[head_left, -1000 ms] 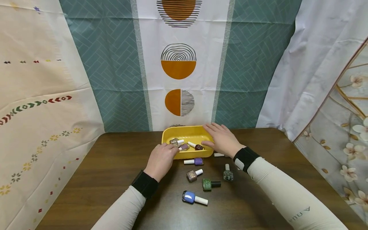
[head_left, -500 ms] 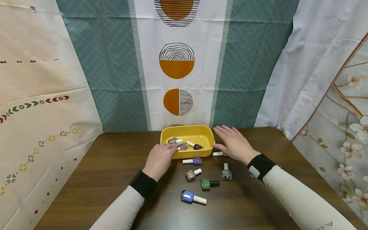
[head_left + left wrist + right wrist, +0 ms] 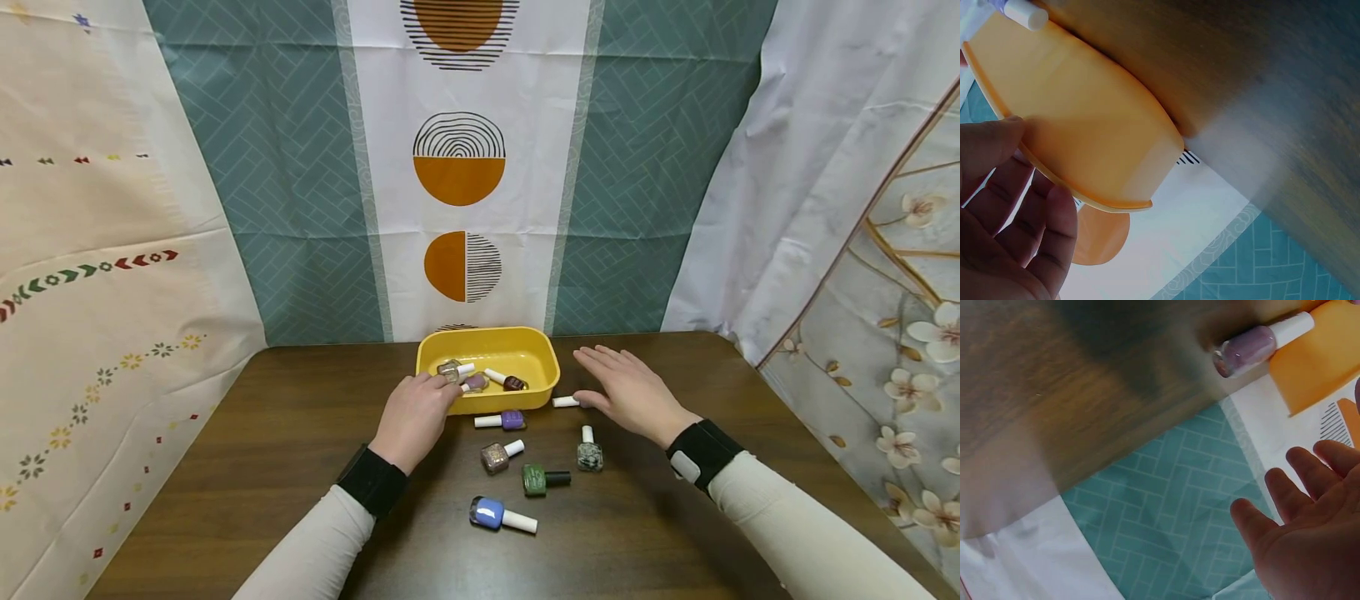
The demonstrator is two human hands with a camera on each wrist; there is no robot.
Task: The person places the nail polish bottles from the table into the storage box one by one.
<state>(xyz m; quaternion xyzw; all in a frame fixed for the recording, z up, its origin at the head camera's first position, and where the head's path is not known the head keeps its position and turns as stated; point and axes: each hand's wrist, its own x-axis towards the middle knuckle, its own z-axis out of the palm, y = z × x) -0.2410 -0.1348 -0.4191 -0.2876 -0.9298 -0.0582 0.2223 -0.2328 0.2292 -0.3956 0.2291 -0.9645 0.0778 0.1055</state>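
Left hand [image 3: 414, 417] pinches yellow tray [image 3: 498, 404], right hand [image 3: 637, 396] spread nearby

Thumb and fingers of the left hand grip the rim; three nail polish bottles [image 3: 514, 383] lie inside. The right hand's fingers extend near a lilac bottle [image 3: 1249, 352], which lies on the worktop [image 3: 315, 400] just beside the tray. Five more bottles [image 3: 534, 481] lie in front.

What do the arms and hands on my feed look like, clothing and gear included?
The left sleeve and right sleeve are off-white and close-fitting. Each wrist wears a black band: left band, right band, the latter with a pale rounded patch. Left hand and right hand are ungloved; no cables show.
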